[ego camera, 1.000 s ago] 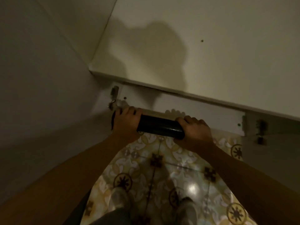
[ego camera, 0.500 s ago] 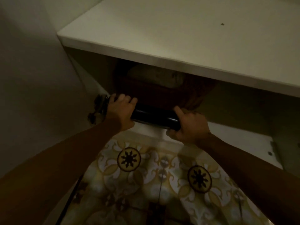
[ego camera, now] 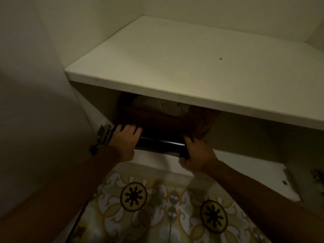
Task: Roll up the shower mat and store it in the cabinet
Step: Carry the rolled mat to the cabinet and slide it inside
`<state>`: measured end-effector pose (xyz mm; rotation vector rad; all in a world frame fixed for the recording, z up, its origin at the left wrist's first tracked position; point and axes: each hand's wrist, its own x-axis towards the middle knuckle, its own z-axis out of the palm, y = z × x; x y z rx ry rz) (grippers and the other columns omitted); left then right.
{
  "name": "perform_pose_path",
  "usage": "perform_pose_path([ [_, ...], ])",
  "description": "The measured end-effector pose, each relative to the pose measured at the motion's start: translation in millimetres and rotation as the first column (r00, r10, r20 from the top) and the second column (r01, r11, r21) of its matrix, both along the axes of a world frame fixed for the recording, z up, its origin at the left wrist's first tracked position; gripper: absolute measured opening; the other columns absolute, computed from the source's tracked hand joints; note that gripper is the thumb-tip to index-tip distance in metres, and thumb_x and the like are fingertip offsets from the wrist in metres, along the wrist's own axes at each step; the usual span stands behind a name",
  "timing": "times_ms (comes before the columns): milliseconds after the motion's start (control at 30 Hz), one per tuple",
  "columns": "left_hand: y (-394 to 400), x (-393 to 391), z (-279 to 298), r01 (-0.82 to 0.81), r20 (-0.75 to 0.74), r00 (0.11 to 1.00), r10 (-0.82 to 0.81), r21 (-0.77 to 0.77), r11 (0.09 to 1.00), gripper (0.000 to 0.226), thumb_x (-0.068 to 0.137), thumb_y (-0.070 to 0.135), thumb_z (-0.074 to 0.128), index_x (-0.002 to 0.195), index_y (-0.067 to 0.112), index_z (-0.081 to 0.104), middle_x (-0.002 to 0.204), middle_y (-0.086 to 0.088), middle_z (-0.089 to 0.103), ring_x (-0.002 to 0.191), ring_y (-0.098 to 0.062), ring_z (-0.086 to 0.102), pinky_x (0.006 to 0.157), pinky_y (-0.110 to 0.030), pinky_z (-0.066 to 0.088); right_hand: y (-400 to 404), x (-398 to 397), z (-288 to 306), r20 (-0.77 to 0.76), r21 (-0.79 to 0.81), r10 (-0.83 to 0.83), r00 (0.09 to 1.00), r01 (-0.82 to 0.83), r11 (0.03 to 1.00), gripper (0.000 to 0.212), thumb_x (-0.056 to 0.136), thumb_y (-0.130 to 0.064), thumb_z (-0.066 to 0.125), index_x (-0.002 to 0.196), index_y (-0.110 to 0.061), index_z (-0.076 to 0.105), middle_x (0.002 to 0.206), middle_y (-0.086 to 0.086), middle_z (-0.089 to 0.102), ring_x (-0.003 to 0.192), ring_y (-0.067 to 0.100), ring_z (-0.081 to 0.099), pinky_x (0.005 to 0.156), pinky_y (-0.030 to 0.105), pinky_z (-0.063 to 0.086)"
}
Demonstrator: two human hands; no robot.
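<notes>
The shower mat (ego camera: 160, 143) is a tight black roll held level at the mouth of the open white cabinet (ego camera: 192, 71). My left hand (ego camera: 125, 140) grips its left end, fingers curled over the top. My right hand (ego camera: 196, 153) grips its right end from the front. The roll hangs just over the cabinet's bottom shelf (ego camera: 245, 165), under the thick white top panel. The far side of the roll is hidden in shadow.
Inside the cabinet, behind the roll, sits a dark reddish-brown bundle (ego camera: 168, 120) with a pale object (ego camera: 161, 105) on top. A metal hinge (ego camera: 103, 134) sticks out at the left wall. Patterned yellow floor tiles (ego camera: 171, 207) lie below. The light is dim.
The view has tilted up and the cabinet's inside has come into sight. Both hands have carried the roll from in front of the cabinet's base edge into the opening.
</notes>
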<state>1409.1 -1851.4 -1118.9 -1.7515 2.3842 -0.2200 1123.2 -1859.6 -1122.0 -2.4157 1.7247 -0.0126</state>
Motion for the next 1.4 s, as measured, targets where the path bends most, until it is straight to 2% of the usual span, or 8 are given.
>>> perform_pose_path([
  [300, 4.8, 3.1, 11.7, 0.003, 0.056, 0.998, -0.006, 0.045, 0.999, 0.098, 0.073, 0.031, 0.067, 0.149, 0.015, 0.008, 0.145, -0.011, 0.03, 0.134, -0.03, 0.03, 0.11, -0.057, 0.028, 5.4, 11.6, 4.7, -0.064, -0.026, 0.047, 0.997, -0.049, 0.998, 0.105, 0.071, -0.057, 0.069, 0.153, -0.029, 0.01, 0.148, 0.01, 0.034, 0.128, 0.038, 0.043, 0.104, 0.05, 0.038],
  [467, 5.2, 2.1, 19.1, 0.01, 0.065, 0.998, -0.013, 0.046, 0.999, 0.098, 0.074, 0.025, 0.068, 0.149, 0.012, 0.007, 0.146, -0.011, 0.031, 0.135, -0.029, 0.03, 0.114, -0.049, 0.024, 10.0, 13.2, 7.1, -0.088, -0.029, 0.079, 0.993, -0.082, 0.996, 0.107, 0.069, -0.055, 0.071, 0.153, -0.031, 0.008, 0.15, 0.01, 0.03, 0.135, 0.036, 0.034, 0.107, 0.053, 0.035],
  [633, 0.3, 3.6, 12.3, 0.01, 0.064, 0.998, -0.014, 0.063, 0.998, 0.089, 0.074, 0.016, 0.069, 0.146, 0.012, 0.017, 0.138, -0.011, 0.041, 0.126, -0.029, 0.04, 0.112, -0.044, 0.028, 11.0, 8.1, 10.2, -0.114, 0.019, 0.069, 0.991, -0.067, 0.998, 0.106, 0.071, -0.043, 0.075, 0.153, -0.027, 0.009, 0.146, 0.013, 0.037, 0.129, 0.038, 0.041, 0.1, 0.049, 0.042],
  [733, 1.5, 11.0, 9.7, 0.069, 0.086, 0.994, -0.068, -0.012, 0.998, 0.079, 0.07, 0.015, 0.073, 0.14, 0.012, 0.036, 0.126, -0.01, 0.055, 0.111, -0.028, 0.054, 0.097, -0.04, 0.043, 8.7, 8.0, 11.2, -0.148, -0.055, 0.075, 0.986, -0.084, 0.995, 0.094, 0.079, -0.04, 0.073, 0.153, -0.027, 0.017, 0.141, 0.011, 0.046, 0.12, 0.035, 0.051, 0.09, 0.044, 0.049],
  [833, 5.0, 13.7, 6.6, 0.116, 0.11, 0.989, -0.103, -0.119, 0.986, 0.076, 0.055, 0.015, 0.083, 0.126, 0.01, 0.056, 0.106, -0.01, 0.065, 0.091, -0.027, 0.063, 0.081, -0.036, 0.053, 9.3, 8.2, 8.8, -0.141, -0.081, 0.063, 0.988, -0.075, 0.994, 0.088, 0.083, -0.04, 0.071, 0.153, -0.026, 0.02, 0.143, 0.01, 0.045, 0.122, 0.034, 0.051, 0.091, 0.043, 0.049],
  [1033, -2.5, 12.0, 11.3, 0.014, 0.059, 0.998, -0.019, 0.083, 0.996, 0.096, 0.071, 0.023, 0.07, 0.147, 0.016, 0.011, 0.137, -0.01, 0.041, 0.126, -0.029, 0.04, 0.11, -0.053, 0.029, 3.3, -1.0, 8.0, -0.076, 0.042, 0.032, 0.997, -0.029, 0.999, 0.103, 0.075, -0.037, 0.075, 0.155, -0.03, 0.011, 0.144, 0.012, 0.041, 0.125, 0.036, 0.048, 0.099, 0.046, 0.045],
  [1200, 2.6, 13.0, 14.3, 0.06, 0.011, 0.998, -0.061, 0.073, 0.996, 0.103, 0.07, 0.028, 0.07, 0.149, 0.018, 0.004, 0.141, -0.008, 0.036, 0.13, -0.028, 0.035, 0.112, -0.055, 0.025, 7.2, -7.3, 7.7, -0.099, 0.002, 0.049, 0.994, -0.049, 0.999, 0.108, 0.073, -0.049, 0.072, 0.154, -0.036, 0.002, 0.15, 0.013, 0.033, 0.128, 0.04, 0.045, 0.105, 0.051, 0.037],
  [1400, 0.2, 14.1, 7.4, 0.098, -0.014, 0.995, -0.097, 0.032, 0.995, 0.106, 0.069, 0.032, 0.072, 0.15, 0.017, 0.004, 0.138, -0.011, 0.038, 0.125, -0.028, 0.038, 0.112, -0.045, 0.026, 5.3, -11.5, 8.4, -0.105, 0.029, 0.084, 0.991, -0.081, 0.996, 0.113, 0.069, -0.062, 0.072, 0.153, -0.037, 0.0, 0.151, 0.015, 0.029, 0.133, 0.039, 0.037, 0.108, 0.054, 0.034],
])
